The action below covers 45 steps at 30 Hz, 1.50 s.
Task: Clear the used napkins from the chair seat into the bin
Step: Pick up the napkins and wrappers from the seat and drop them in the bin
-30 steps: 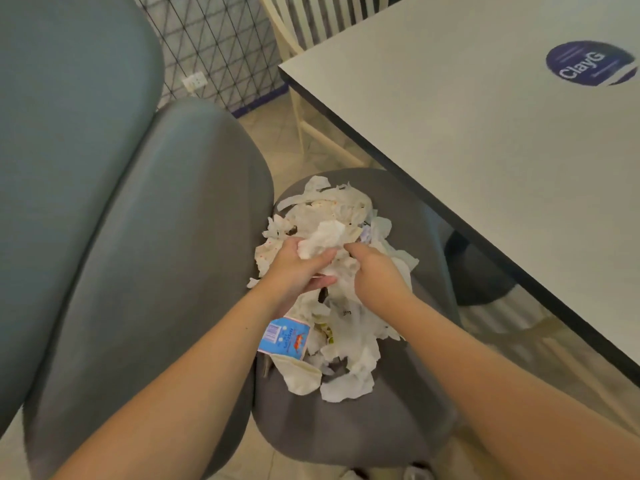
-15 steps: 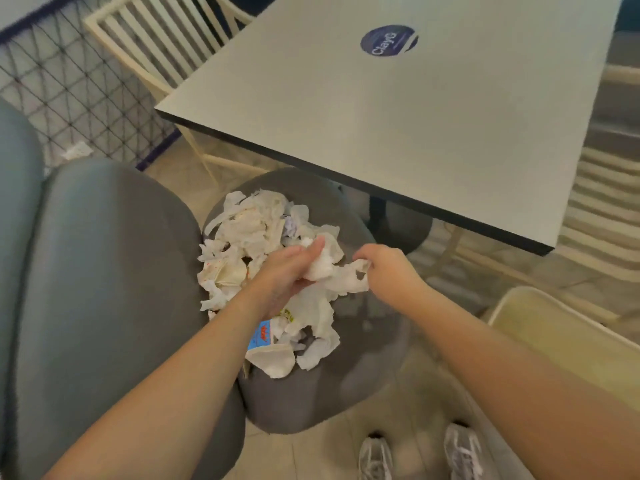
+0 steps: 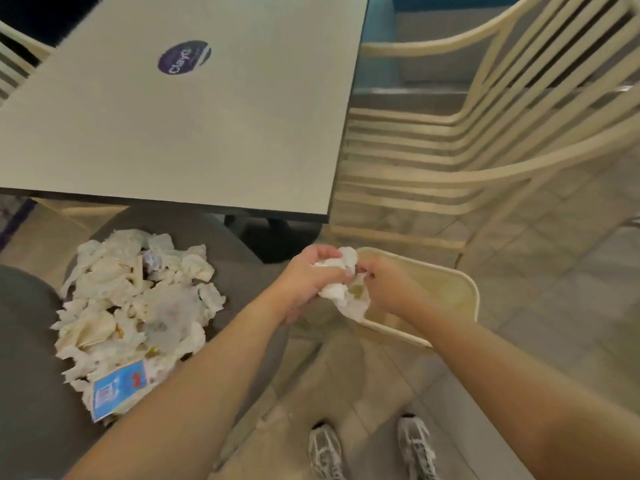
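Note:
A heap of crumpled white used napkins [image 3: 138, 306] lies on the grey chair seat [image 3: 239, 271] at the left, with a blue printed carton [image 3: 117, 393] at its near edge. My left hand [image 3: 304, 282] and my right hand [image 3: 384, 285] both grip one bunch of napkins [image 3: 346, 292] and hold it over the near rim of the cream bin [image 3: 474, 292]. The bunch hangs partly inside the bin's opening. The bin stands on the floor to the right of the seat.
A grey table [image 3: 194, 126] with a dark round sticker [image 3: 183, 57] overhangs the seat; its black base [image 3: 277, 237] is just beyond my hands. A cream slatted chair [image 3: 485, 133] stands behind the bin. A second grey seat [image 3: 31, 375] is at the left. My shoes [image 3: 370, 448] are on the tiled floor.
Both hands lifted a bunch of napkins off the heap and carried it right, from above the seat to over the bin. The view swung right with them.

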Each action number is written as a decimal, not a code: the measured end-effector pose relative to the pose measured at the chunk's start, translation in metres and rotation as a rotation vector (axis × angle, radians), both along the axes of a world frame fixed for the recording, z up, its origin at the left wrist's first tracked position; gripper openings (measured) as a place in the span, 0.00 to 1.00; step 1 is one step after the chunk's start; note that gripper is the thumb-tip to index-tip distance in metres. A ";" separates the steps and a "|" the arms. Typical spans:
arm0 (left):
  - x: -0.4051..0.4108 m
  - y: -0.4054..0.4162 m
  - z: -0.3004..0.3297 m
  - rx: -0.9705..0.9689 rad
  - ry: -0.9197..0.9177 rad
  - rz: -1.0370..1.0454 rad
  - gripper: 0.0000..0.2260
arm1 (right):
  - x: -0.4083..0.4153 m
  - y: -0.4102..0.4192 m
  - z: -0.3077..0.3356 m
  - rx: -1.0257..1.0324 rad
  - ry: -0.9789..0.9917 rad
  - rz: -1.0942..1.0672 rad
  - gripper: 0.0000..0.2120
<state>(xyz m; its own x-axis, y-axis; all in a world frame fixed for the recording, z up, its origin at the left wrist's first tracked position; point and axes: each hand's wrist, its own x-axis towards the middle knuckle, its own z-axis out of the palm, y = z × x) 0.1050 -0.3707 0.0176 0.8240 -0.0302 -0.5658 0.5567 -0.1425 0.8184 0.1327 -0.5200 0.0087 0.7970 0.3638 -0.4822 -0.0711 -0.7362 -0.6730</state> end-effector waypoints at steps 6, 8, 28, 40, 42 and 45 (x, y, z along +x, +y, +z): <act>0.022 -0.080 -0.048 0.206 -0.021 -0.052 0.14 | 0.002 -0.086 -0.056 -0.094 0.056 -0.129 0.18; 0.026 -0.094 -0.064 0.241 -0.036 -0.115 0.16 | 0.003 -0.100 -0.076 -0.142 0.077 -0.152 0.18; 0.001 -0.045 -0.055 0.404 -0.048 0.001 0.14 | 0.024 -0.043 -0.059 -0.126 -0.012 0.126 0.19; -0.088 0.142 -0.037 0.757 -0.121 0.200 0.13 | -0.014 0.158 -0.030 -0.066 -0.191 0.477 0.18; -0.104 0.164 -0.046 0.807 -0.088 0.187 0.14 | -0.019 0.176 -0.035 -0.102 -0.180 0.510 0.19; -0.126 0.210 -0.066 0.880 -0.038 0.171 0.16 | -0.028 0.216 -0.056 -0.121 -0.165 0.573 0.19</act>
<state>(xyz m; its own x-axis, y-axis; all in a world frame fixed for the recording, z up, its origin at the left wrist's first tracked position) -0.0209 -0.1605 -0.0482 0.7963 0.5263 -0.2983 0.6024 -0.6449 0.4703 0.1042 -0.3041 -0.0469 0.5588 0.7072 -0.4333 0.4573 -0.6985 -0.5504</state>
